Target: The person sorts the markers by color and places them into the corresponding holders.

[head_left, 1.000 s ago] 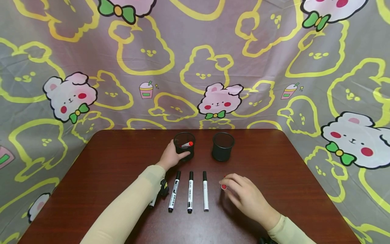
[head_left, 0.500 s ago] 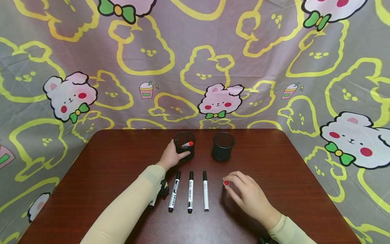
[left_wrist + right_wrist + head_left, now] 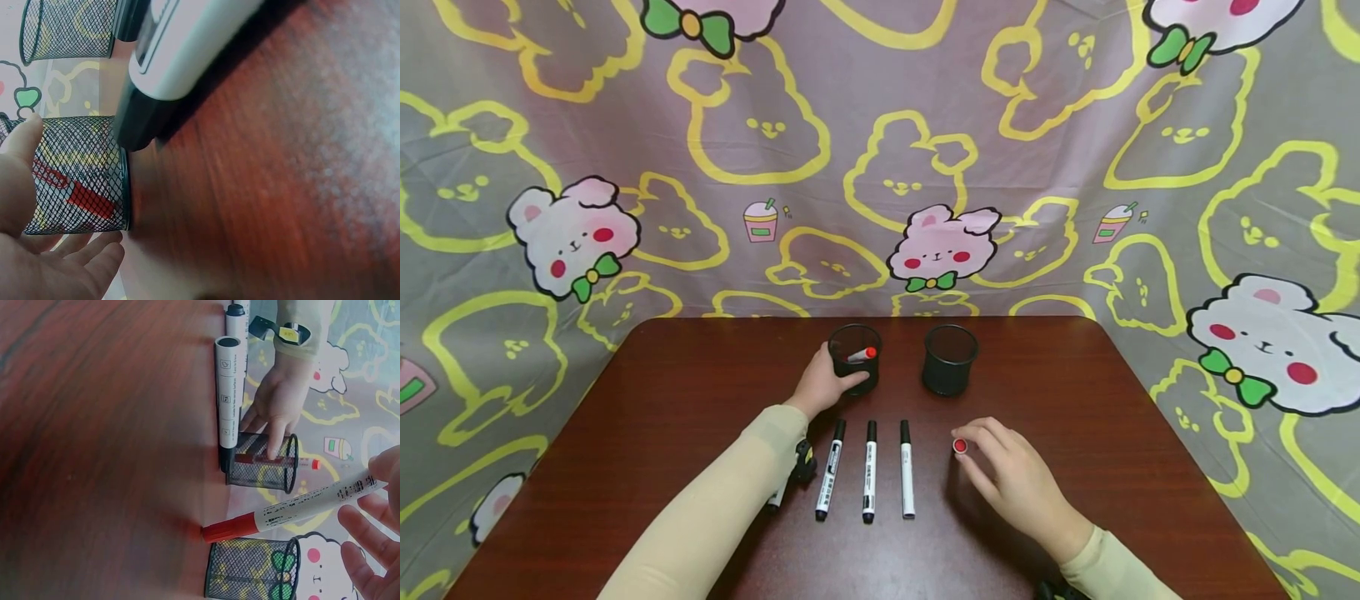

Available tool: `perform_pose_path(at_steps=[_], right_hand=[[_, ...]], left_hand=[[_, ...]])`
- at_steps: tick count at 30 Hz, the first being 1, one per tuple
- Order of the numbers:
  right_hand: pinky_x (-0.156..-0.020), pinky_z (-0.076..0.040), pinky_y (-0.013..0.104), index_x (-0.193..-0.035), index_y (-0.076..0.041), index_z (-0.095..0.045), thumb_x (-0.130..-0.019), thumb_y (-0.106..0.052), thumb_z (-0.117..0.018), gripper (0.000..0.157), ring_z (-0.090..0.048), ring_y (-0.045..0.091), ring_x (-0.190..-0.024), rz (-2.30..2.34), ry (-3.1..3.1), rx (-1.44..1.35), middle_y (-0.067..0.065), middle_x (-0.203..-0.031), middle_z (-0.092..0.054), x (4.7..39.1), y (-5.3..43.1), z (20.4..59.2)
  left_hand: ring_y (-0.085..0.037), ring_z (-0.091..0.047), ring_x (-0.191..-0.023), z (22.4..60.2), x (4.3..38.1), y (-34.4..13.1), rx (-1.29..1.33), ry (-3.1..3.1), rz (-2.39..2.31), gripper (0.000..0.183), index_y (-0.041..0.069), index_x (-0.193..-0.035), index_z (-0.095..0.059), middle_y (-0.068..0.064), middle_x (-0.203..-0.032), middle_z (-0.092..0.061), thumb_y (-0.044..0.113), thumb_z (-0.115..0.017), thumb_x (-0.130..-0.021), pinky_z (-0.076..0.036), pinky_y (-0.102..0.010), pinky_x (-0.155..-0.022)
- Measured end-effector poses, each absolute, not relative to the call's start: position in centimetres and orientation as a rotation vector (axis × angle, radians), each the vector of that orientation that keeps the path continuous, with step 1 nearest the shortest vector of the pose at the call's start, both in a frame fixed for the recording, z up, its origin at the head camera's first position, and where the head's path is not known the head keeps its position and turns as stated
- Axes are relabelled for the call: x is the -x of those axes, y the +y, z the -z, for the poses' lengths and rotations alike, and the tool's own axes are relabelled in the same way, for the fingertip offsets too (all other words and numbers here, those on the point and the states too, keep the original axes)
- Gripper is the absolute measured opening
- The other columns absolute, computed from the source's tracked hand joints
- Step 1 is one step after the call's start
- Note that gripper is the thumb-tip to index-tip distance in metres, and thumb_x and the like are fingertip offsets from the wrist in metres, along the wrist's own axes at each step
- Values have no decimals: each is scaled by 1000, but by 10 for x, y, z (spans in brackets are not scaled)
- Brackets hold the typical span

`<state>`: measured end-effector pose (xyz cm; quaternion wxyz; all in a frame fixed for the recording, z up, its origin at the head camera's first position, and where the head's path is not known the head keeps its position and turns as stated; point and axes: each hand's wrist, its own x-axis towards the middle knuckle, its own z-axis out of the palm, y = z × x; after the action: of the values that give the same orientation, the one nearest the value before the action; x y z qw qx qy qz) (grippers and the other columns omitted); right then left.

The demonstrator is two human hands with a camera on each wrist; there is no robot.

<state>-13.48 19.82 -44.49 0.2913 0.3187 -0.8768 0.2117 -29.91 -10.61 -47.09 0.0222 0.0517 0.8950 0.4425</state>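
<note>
My left hand [image 3: 823, 383] grips a black mesh pen cup [image 3: 81, 156] from its left side, thumb across the front. Inside that cup leans a red marker [image 3: 861, 355], its red end at the rim and its red cap at the bottom. To the right of the row of markers, my right hand [image 3: 1011, 483] pinches a white marker with a red cap [image 3: 294, 509] near its upper end. This marker stands nearly upright, slightly tilted, its cap pointing down with the tip right at the tabletop. From above, only its round red end shows.
A second black mesh pen cup [image 3: 950, 367] stands to the right of the gripped one. Black-capped white markers lie in a row in front, among them a left one [image 3: 831, 471], a middle one [image 3: 869, 471] and a right one [image 3: 907, 471]. Another is partly hidden under the left forearm.
The right hand has shifted slightly right and away, and the red-capped marker's end moved with it, tilting more upright. The left hand and its pen cup have stayed put.
</note>
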Motion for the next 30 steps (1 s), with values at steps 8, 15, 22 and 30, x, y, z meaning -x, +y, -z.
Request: perform_pose_path(at_steps=[8,15,22,30], right_hand=[[-84,-52,35,-118,-15,-70,-106,-36,-55,28,-66,13,-98,-572,-2347,-838,-7,-111,-66,135,199,445],[-86,-52,36,-116,-15,-69,-104,-33,-61,23,-67,14,-98,-573,-2362,-816,-6,-111,-66,134,200,443],[-85,-51,33,-116,-13,-70,-102,-32,-65,23,-66,12,-96,-599,-2371,-790,-8,-110,-66,134,204,442],[-85,-50,32,-115,-12,-70,-105,-38,-58,30,-67,12,-96,-604,-2357,-781,-8,-109,-67,135,205,442]], left_hand=[[-35,-55,-133,470,299,-106,-173,2766,-1384,88,-2,-151,-35,-20,-142,-53,37,-83,-89,-45,-52,-112],[-35,-54,-134,471,298,-106,-173,2769,-1374,89,-2,-152,-35,-20,-144,-53,39,-83,-88,-45,-53,-112],[-36,-53,-135,471,298,-107,-179,2772,-1379,89,-2,-152,-34,-21,-146,-51,38,-82,-88,-45,-53,-112],[-35,-54,-134,470,296,-106,-174,2767,-1391,88,-1,-152,-35,-20,-145,-52,37,-83,-88,-45,-52,-112]])
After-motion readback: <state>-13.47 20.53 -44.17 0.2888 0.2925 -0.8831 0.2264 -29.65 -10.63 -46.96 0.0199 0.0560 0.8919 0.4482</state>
